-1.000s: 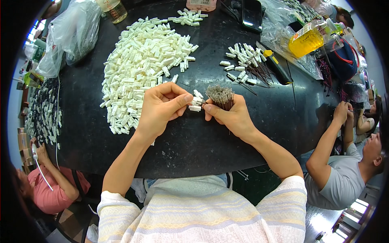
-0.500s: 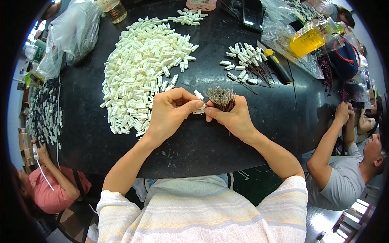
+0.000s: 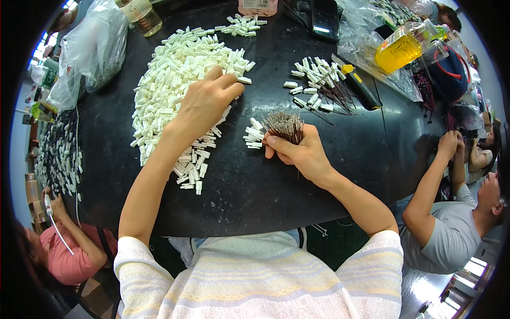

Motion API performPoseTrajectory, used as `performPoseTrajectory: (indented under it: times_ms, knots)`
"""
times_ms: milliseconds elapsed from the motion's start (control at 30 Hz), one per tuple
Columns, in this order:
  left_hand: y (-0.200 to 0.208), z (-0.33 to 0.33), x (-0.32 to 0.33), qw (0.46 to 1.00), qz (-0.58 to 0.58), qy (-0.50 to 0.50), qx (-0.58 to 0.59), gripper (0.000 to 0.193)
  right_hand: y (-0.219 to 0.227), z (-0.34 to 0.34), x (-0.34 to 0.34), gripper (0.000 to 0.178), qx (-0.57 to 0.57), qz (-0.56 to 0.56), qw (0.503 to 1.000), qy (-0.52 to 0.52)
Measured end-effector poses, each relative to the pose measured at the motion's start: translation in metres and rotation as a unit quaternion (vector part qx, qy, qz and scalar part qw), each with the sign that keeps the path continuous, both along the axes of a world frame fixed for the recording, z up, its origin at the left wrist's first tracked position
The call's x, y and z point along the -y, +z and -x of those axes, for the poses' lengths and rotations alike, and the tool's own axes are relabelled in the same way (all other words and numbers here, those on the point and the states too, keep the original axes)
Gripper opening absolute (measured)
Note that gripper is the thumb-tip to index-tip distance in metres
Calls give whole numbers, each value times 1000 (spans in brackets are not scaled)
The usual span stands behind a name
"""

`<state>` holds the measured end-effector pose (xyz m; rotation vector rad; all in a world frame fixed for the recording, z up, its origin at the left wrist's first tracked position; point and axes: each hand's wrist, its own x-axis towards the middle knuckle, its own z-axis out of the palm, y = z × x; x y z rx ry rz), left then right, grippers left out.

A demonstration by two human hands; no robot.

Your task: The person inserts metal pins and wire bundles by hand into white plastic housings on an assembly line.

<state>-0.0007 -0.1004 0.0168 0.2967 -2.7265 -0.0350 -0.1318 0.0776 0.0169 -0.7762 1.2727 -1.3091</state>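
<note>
My right hand (image 3: 303, 151) is closed around a thick bundle of thin dark wires (image 3: 284, 127) whose metal tips point up and away from me. Several white plastic connector housings (image 3: 254, 134) show just left of its fingers; whether they lie on the table or hang on wires in the hand, I cannot tell. Over the right part of a big heap of white connector housings (image 3: 159, 101), my left hand (image 3: 207, 101) is palm down with its fingers bent. Its thumb and fingertips are hidden, so anything pinched there does not show.
Beyond my right hand lie housings with dark wires (image 3: 321, 80) and a yellow-black utility knife (image 3: 361, 87). At the back stand a phone (image 3: 325, 20), a yellow liquid bottle (image 3: 398, 50) and plastic bags (image 3: 98, 48). Co-workers sit left and right (image 3: 451, 228).
My left hand has left the right hand's fingertips and moved up and left onto the heap. More white housings now show beside my right hand, which still grips the wires.
</note>
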Motion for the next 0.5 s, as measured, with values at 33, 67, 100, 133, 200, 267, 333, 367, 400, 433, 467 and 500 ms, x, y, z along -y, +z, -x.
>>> performPoseTrajectory:
  times_ms: [33, 67, 100, 133, 200, 267, 333, 367, 400, 433, 467, 500]
  knots:
    - [-2, 1, -3, 1000, -9, -2, -5, 24, 0, 0, 0, 9, -6, -1, 1000, -3]
    - [-3, 1, -5, 1000, -18, -3, -9, 25, 1, 0, 0, 9, -6, -1, 1000, -2]
    - [-2, -1, -6, 1000, -18, -3, -10, 25, 2, 1, 0, 9, -7, -3, 1000, 2]
    - [-2, -2, -7, 1000, -14, -8, -1, 27, 2, 1, 1, 10, -8, -4, 1000, 6]
    - [-1, -5, -11, 1000, -10, -13, 6, 28, 2, 4, 1, 8, 2, -15, 1000, 17]
    - [0, -7, -17, 998, -61, 1, -15, 30, 2, 6, 1, 8, 12, -26, 999, 28]
    - [4, -10, -23, 992, -120, 8, -30, 31, 3, 6, 0, 9, 12, -31, 999, 28]
    - [6, -12, -27, 983, -177, 17, -44, 32, 3, 5, 1, 9, 12, -31, 999, 29]
    - [6, -14, -31, 983, -177, 18, -44, 32, 3, 4, 1, 8, 9, -26, 999, 25]
    - [7, -17, -34, 972, -222, 27, -69, 27, 3, 3, 2, 7, 5, -21, 1000, 22]
    - [7, -19, -38, 958, -268, 35, -94, 22, 3, 3, 2, 7, 6, -21, 999, 23]
    - [6, -19, -41, 958, -268, 36, -95, 22, 3, 3, 2, 7, 3, -18, 999, 30]
